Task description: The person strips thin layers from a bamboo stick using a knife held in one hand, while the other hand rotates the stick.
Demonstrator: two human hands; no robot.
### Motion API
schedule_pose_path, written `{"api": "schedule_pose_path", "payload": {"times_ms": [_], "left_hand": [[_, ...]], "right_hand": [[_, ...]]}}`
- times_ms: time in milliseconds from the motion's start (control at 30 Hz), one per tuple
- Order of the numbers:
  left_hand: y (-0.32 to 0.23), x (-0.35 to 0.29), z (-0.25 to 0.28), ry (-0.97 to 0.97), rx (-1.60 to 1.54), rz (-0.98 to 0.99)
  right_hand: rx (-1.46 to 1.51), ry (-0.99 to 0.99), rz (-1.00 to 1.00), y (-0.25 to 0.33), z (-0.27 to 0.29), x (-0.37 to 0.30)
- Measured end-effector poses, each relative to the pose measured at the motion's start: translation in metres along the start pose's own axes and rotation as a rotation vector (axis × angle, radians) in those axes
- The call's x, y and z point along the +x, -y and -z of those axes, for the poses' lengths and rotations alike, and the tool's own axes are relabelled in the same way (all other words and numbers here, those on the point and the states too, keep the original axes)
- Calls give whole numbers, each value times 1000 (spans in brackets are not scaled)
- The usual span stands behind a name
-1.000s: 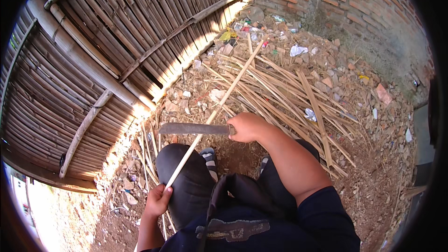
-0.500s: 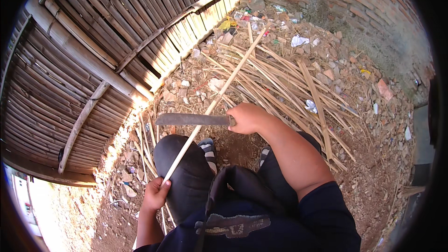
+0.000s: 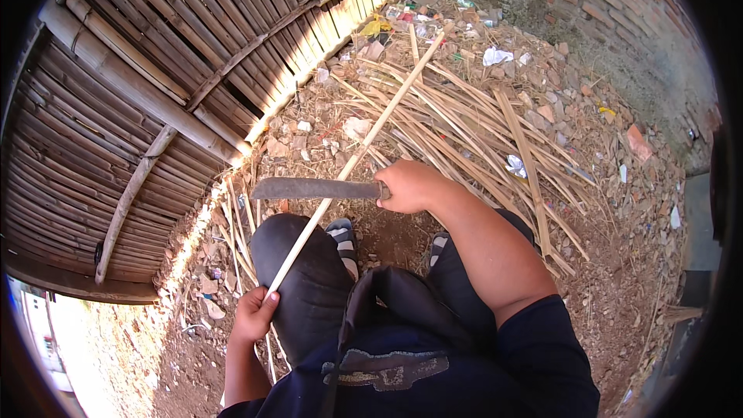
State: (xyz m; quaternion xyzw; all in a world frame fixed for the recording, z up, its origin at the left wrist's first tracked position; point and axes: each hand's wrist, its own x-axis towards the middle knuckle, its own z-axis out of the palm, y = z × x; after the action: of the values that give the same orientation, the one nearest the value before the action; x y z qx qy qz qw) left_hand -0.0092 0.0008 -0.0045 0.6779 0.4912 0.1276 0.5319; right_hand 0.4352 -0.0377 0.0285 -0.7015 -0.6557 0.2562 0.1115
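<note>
My left hand (image 3: 254, 316) is closed around the near end of a long, pale bamboo strip (image 3: 380, 125). The strip slants up and away to the right, passing over my left knee. In my right hand (image 3: 409, 186) is the handle of a machete (image 3: 313, 189), whose broad dark blade points left. The blade lies across the strip around its middle; whether it cuts into the strip I cannot tell. Beyond my right hand a pile of split bamboo strips (image 3: 464, 133) is spread over the ground, with one wider piece (image 3: 522, 162) lying across it.
At the left stands a bamboo slat wall (image 3: 116, 162) with a thick pole along it. A brick wall (image 3: 596, 8) closes off the far right. Stones, dry straw and litter, including a white crumpled scrap (image 3: 496, 56), cover the ground. A few thin strips (image 3: 238, 224) stand beside my left knee.
The machete blade and my right hand have moved slightly up and away from me along the strip. My left hand has shifted slightly up, still holding the bamboo strip.
</note>
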Motion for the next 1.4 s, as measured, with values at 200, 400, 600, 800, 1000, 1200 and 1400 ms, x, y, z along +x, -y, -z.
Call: {"api": "schedule_pose_path", "payload": {"times_ms": [200,400,600,800,1000,1200,1400], "left_hand": [[2,2,3,55,-83,5],[2,4,5,82,-132,15],[3,5,6,92,-176,23],[4,5,8,95,-206,45],[6,7,9,93,-226,74],[10,7,10,101,-230,52],[13,8,12,121,-249,36]], "right_hand": [[34,16,3,-3,-3,3],[38,23,1,-1,0,0],[30,32,-4,-2,-2,2],[25,31,16,-4,-4,3],[37,49,1,-4,-6,5],[19,35,12,-5,-8,6],[69,-17,61,-10,-13,8]]}}
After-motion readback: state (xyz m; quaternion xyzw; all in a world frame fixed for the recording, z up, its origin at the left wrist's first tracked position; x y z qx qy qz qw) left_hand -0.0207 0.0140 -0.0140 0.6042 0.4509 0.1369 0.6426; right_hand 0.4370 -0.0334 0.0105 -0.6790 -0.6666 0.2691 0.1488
